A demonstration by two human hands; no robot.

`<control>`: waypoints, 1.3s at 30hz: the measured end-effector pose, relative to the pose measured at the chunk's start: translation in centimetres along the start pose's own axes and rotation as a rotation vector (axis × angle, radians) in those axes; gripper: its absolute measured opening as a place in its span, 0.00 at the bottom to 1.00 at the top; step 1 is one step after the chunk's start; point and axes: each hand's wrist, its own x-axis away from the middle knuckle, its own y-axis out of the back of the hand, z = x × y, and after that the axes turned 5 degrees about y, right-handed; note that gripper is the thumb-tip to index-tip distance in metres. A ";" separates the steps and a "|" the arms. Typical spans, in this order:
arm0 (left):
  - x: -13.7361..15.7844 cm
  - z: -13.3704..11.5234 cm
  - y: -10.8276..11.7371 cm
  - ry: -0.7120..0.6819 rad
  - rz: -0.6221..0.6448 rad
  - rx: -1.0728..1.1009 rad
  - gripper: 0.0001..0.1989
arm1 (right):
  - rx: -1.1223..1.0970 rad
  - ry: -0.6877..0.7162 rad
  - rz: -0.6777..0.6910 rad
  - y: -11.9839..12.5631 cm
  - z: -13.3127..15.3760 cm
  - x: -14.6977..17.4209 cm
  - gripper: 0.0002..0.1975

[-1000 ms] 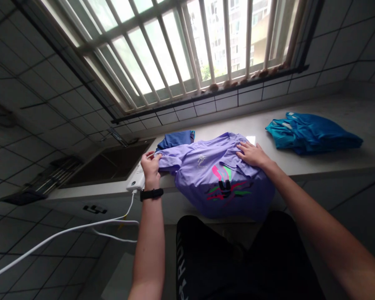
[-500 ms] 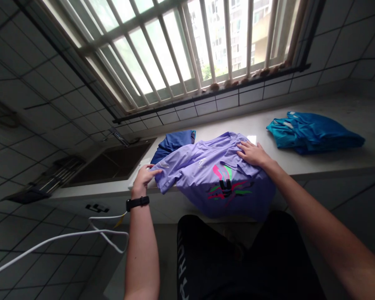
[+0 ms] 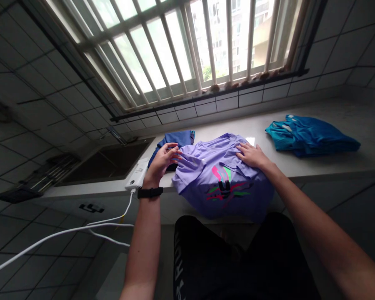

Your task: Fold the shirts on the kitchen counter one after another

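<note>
A lavender T-shirt [image 3: 190,177] with a pink, green and black print lies spread over the counter, its lower part hanging down the front edge. Its left-hand sleeve is folded inward across the chest. My left hand [image 3: 164,161], with a black band on the wrist, is at the shirt's left shoulder, fingers bent and apart, gripping no cloth that I can see. Flat on the shirt's right shoulder rests my right hand [image 3: 251,155], fingers spread. Behind the left hand is a folded dark blue garment [image 3: 178,138], partly covered by the hand and shirt.
A folded teal-blue garment [image 3: 315,135] lies on the counter [image 3: 315,164] at the right. On the left are a dark sink [image 3: 109,160] and a white power strip [image 3: 139,173] with a white cable [image 3: 65,233]. A barred window [image 3: 175,54] is behind.
My left hand has let go of the sleeve and moved up and right, toward the shirt's shoulder. The sleeve now lies folded inward, uncovering the power strip. My right hand has stayed in place.
</note>
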 end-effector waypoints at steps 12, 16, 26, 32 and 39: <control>-1.1 3.8 -2.8 -0.158 -0.113 -1.043 0.15 | 0.008 -0.004 0.044 0.7 0.5 0.1 0.31; -3.2 2.7 -3.8 -0.246 -0.296 -1.070 0.12 | 0.046 0.004 0.088 1.2 0.0 -1.0 0.31; -11.8 1.6 -3.8 -0.087 -0.337 -0.950 0.18 | 0.032 -0.150 0.111 4.4 -2.1 -6.2 0.24; -14.8 1.3 -3.4 -0.124 -0.236 -0.792 0.26 | -0.054 -0.403 -0.141 5.9 -3.0 -8.7 0.24; -17.0 1.0 -4.8 0.182 -0.044 -0.396 0.15 | -0.319 -0.414 0.009 4.7 -3.2 -10.4 0.10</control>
